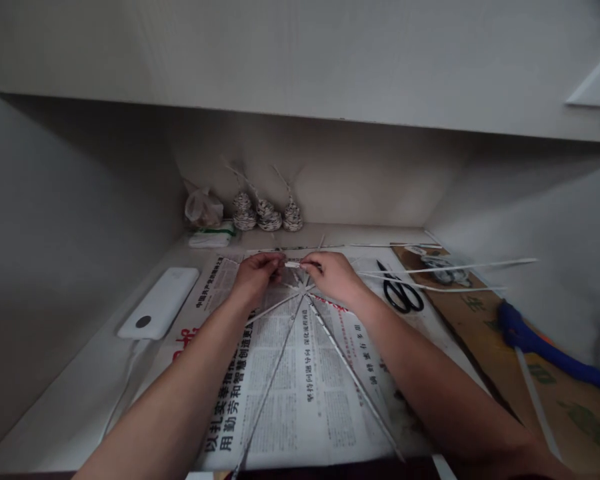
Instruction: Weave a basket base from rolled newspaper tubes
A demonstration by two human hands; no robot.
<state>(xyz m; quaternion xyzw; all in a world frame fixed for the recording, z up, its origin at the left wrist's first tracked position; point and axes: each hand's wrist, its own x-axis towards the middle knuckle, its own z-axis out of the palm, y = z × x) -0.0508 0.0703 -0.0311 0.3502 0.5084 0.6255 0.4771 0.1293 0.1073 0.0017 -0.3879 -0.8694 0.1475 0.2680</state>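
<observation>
Several rolled-paper sticks (339,348) spread like spokes from a crossing point over a printed newspaper sheet. Just above that crossing, my left hand (260,272) pinches one end of a short length of paper stick (293,265). My right hand (329,272) grips the same stick's other end, fingers closed. Between the two hands only a small pale stretch of it shows. Long thin sticks reach out to the right past my right hand.
Black scissors (403,288) lie right of the newspaper (280,407). Farther right, a blue glue gun (545,347) rests on brown cardboard (473,320). A white power bank (159,303) with a cable sits left. Woven gourd shapes (269,215) and a plastic bag (203,207) stand behind, under an overhanging panel.
</observation>
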